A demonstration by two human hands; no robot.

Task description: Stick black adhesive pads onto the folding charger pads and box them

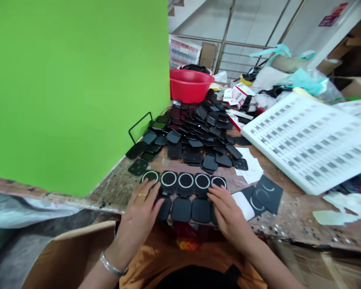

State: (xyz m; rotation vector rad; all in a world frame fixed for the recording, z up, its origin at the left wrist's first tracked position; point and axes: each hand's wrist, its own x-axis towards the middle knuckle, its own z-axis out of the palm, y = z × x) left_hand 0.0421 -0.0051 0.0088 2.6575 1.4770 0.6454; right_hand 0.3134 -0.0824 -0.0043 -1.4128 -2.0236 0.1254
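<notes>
A row of black folding pads, which look like wireless chargers, lies opened out along the table's near edge. Each upper square, such as the middle pad (185,184), bears a white ring; plain black squares (181,210) lie below. My left hand (142,210) rests with fingers spread on the leftmost pad. On the rightmost one, my right hand (226,206) lies with its fingers stretched out. The hands partly cover both end pads. Beside my right hand are a white rounded square (243,204) and dark sheets (268,193) with pale ring marks.
Beyond the row spreads a heap of black pads (198,128), with a red basin (191,86) behind it. A green panel (78,88) borders the left. White paper (249,170) and a slotted white foam board (315,140) are at right. A cardboard box (72,257) stands below left.
</notes>
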